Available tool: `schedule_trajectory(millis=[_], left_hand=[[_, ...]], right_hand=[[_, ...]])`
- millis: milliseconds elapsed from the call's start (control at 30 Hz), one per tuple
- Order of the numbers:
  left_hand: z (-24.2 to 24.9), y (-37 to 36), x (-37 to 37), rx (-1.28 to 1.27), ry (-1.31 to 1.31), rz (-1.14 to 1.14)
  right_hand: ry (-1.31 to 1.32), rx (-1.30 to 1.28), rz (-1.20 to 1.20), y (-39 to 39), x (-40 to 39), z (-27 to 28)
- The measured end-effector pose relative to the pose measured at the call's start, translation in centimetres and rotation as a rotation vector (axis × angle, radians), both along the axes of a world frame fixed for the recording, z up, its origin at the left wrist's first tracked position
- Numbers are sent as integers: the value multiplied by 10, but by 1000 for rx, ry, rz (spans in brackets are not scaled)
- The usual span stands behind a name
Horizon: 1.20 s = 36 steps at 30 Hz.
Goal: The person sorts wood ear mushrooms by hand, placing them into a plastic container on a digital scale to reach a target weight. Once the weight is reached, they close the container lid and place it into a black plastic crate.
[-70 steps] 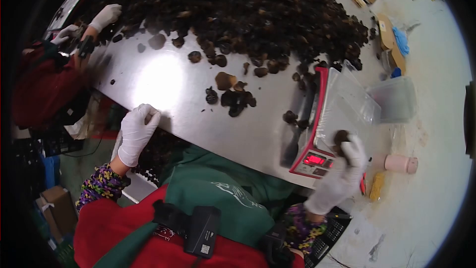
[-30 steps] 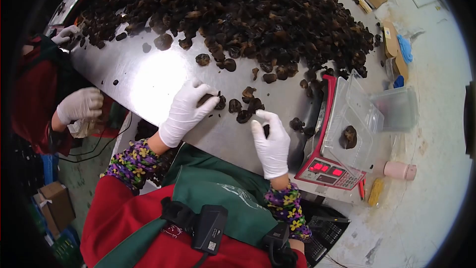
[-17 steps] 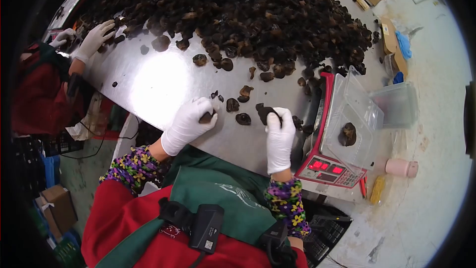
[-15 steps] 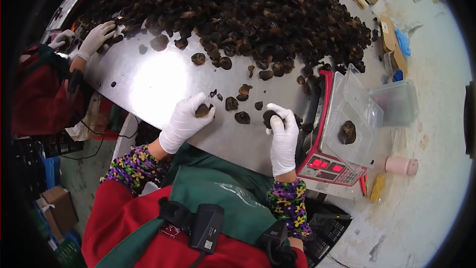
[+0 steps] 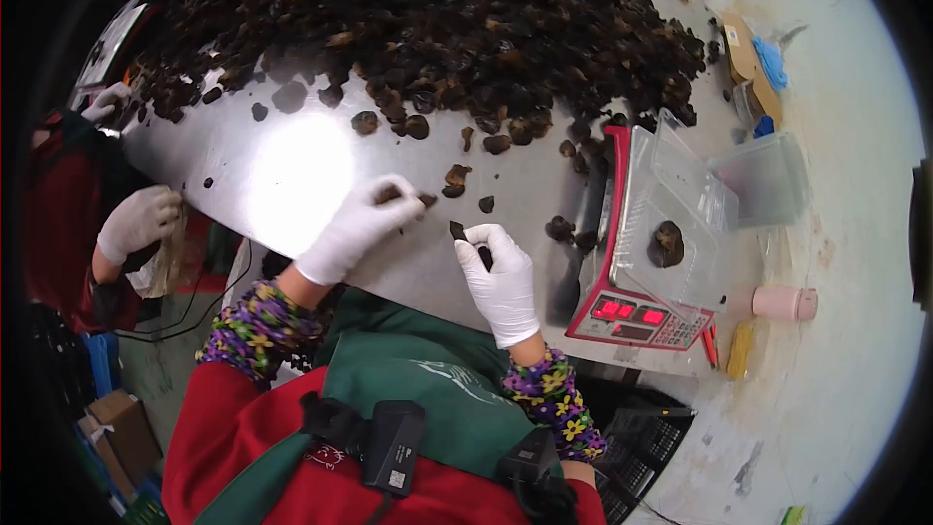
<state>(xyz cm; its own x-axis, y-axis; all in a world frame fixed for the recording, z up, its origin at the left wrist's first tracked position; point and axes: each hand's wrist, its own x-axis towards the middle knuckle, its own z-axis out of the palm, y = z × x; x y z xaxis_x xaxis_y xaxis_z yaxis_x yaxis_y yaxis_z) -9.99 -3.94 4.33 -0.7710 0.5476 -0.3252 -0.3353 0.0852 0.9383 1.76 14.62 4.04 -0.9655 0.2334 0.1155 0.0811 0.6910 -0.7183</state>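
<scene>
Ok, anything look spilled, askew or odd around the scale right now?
Nothing spilled. A few loose mushrooms lie against the scale at its left edge, strays from the big pile. One mushroom sits in the clear container on the scale.

white gloves point(image 5: 501, 277), floral purple-yellow sleeves point(image 5: 255, 326), a green apron point(image 5: 437, 399), dark brown mushrooms point(image 5: 428, 29) upper centre, a red scale point(image 5: 622, 316), a pink cup point(image 5: 782, 302) at right.
</scene>
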Motion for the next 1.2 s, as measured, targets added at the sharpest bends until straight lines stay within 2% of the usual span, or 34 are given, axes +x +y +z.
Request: schedule_trajectory(millis=[33,67,100,167,233,333,367,433,500,567,633,700,767,833,867,933,967,1033,1067,1100,1167,1200], left_hand=[[-6,-10,-11,66,-145,26],[-8,-12,-12,117,-91,94],[-7,-10,-12,172,-36,158],[0,-5,-15,192,-91,69],[20,7,-11,202,-154,6],[71,66,12,228,-22,-67],[82,88,18,226,45,-118],[79,142,30,323,602,-141],[83,190,43,417,830,-173],[80,227,51,366,1043,-253],[83,237,61,280,1221,-207],[78,233,57,331,1259,-123],[67,221,43,414,1159,48],[28,203,29,155,970,96],[13,197,28,145,975,94],[-11,187,34,-302,1212,-159],[-22,183,36,-309,1211,-153],[-35,175,41,-365,1436,-494],[-36,175,40,-403,1473,-545],[-38,171,41,-404,1475,-545],[-44,162,39,-354,1420,-430],[-34,150,32,-320,1475,-338]], right_hand=[[-32,-341,-16,3,2,13],[-116,-304,14,8,4,19],[-157,29,122,14,8,22],[-51,169,112,25,25,37],[114,-5,-5,46,39,80],[278,143,-324,86,57,114],[326,179,-412,100,61,117],[280,296,-483,130,68,112],[204,253,-515,148,71,107],[143,250,-537,162,75,97],[147,272,-506,167,83,93],[231,364,-543,163,89,95],[220,324,-591,151,96,108],[391,359,-685,139,101,111],[469,356,-721,131,100,109],[528,431,-645,117,98,109],[585,518,-568,109,96,108],[636,380,-405,85,83,103],[602,354,-318,73,74,101],[568,329,-233,62,67,99],[508,242,-153,46,57,84],[473,170,-134,39,53,78]])
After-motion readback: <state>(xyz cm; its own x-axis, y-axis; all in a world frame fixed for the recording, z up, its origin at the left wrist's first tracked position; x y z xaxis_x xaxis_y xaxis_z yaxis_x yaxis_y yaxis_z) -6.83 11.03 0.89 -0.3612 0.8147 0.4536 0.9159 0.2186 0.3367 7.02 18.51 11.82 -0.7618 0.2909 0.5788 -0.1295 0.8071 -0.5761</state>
